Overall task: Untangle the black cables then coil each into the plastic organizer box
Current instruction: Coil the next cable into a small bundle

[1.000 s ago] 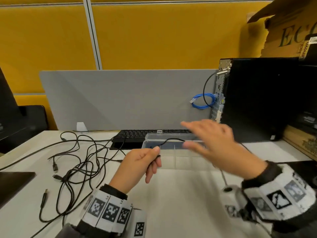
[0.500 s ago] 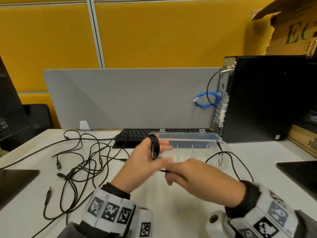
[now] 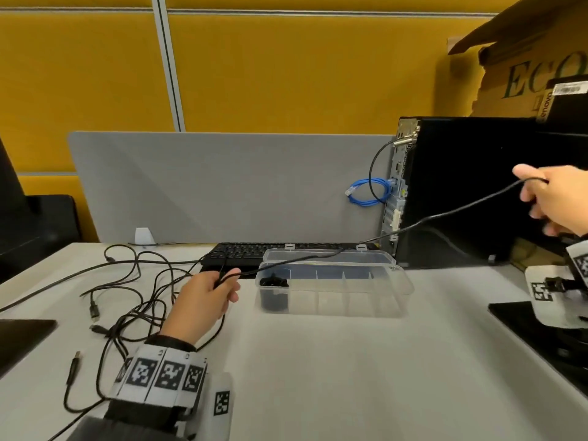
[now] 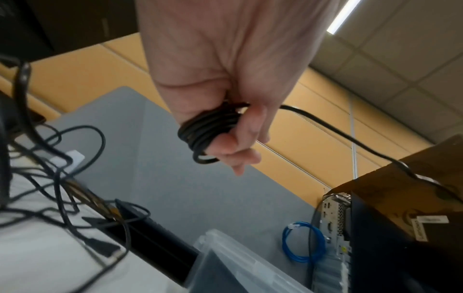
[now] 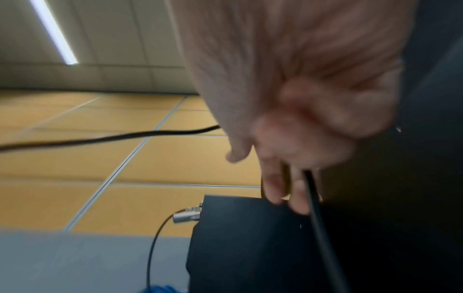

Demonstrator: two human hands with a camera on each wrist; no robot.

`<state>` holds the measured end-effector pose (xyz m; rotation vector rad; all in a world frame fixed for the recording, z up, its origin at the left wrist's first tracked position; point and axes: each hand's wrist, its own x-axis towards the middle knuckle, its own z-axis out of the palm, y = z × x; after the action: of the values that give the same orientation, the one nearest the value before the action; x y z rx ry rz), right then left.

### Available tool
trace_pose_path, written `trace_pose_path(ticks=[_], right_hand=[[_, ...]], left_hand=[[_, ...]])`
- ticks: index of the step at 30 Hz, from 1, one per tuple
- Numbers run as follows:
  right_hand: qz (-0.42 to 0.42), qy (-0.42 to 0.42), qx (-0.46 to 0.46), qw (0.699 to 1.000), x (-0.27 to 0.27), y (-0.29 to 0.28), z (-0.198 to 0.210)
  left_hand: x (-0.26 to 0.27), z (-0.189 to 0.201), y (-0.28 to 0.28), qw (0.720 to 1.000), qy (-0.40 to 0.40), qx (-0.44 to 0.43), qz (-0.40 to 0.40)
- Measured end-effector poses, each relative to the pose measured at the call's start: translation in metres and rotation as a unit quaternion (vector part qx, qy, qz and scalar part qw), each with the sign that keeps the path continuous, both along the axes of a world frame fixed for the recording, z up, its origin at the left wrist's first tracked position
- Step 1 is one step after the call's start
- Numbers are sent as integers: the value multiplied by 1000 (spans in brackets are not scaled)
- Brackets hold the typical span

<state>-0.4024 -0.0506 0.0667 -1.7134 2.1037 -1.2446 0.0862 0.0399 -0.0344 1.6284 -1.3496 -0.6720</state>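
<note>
My left hand (image 3: 212,289) hovers left of the clear plastic organizer box (image 3: 391,292) and grips a black cable; the left wrist view shows several turns of it wound round my fingers (image 4: 240,142) as a small coil (image 4: 208,126). From there the black cable (image 3: 413,225) runs taut up and right, over the box, to my right hand (image 3: 545,198), which pinches it high in front of the black PC tower (image 3: 471,192). A coiled black cable (image 3: 274,281) lies in the box's leftmost compartment. A tangle of black cables (image 3: 127,300) sprawls on the white desk at the left.
A black keyboard (image 3: 254,254) lies behind the box, against a grey divider panel (image 3: 222,186). A blue cable loop (image 3: 369,192) hangs at the tower's back. Dark flat objects sit at the desk's left (image 3: 22,338) and right (image 3: 541,332) edges. A cardboard box (image 3: 525,68) stands above the tower.
My right hand has swung from beside my left hand up and far to the right, pulling the cable out taut. My left hand stays low beside the box, still holding its coil.
</note>
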Motion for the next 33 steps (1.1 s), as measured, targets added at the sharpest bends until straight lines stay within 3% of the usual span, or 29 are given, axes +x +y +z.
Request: trace_pose_path(ticks=[2,3,5,6,8,9,11,12,14,16,17,20,22,25,27,28,30,33], right_hand=[[-14,-155,-71,985,42,15,19],[0,-174,-148,974,53,18,23],[11,-72,-266,961,71,23,25],[14,18,-271,962,77,23,23],[21,185,-185,965,87,16,7],[40,237,-89,967,93,15,-3],[83,291,141,943,118,25,-21],[92,306,209,924,132,31,-29],[132,337,201,910,166,45,-39],[248,277,129,919,202,62,-48],[328,227,124,909,221,74,-52],[500,158,201,827,272,105,-67],[542,87,192,814,284,109,-72],[445,19,-2,895,276,85,-67],[387,-16,-99,916,266,66,-69],[385,-18,-94,918,264,60,-72],[414,57,-6,909,265,56,-86],[503,202,150,827,274,82,-90]], left_hand=[[-5,-1,1,1000,0,17,-6],[-5,-1,0,1000,6,20,-4],[-3,-2,1,1000,24,19,5],[-2,-2,1,999,29,18,8],[-1,-2,0,999,33,23,4],[-1,-3,0,999,34,29,-2],[-2,-4,-1,999,29,41,-14],[-4,-6,-1,998,25,45,-18],[-7,-9,-2,998,19,48,-24],[-13,-11,-3,998,20,48,-36],[-16,-11,-3,998,20,43,-43],[-24,-13,-3,998,8,14,-55],[-28,-10,0,998,14,-3,-68],[-32,6,15,968,154,7,-197],[-37,20,30,914,265,26,-307],[-42,26,36,886,315,18,-339],[-50,33,39,851,402,-29,-336],[-49,28,25,839,478,-120,-231]])
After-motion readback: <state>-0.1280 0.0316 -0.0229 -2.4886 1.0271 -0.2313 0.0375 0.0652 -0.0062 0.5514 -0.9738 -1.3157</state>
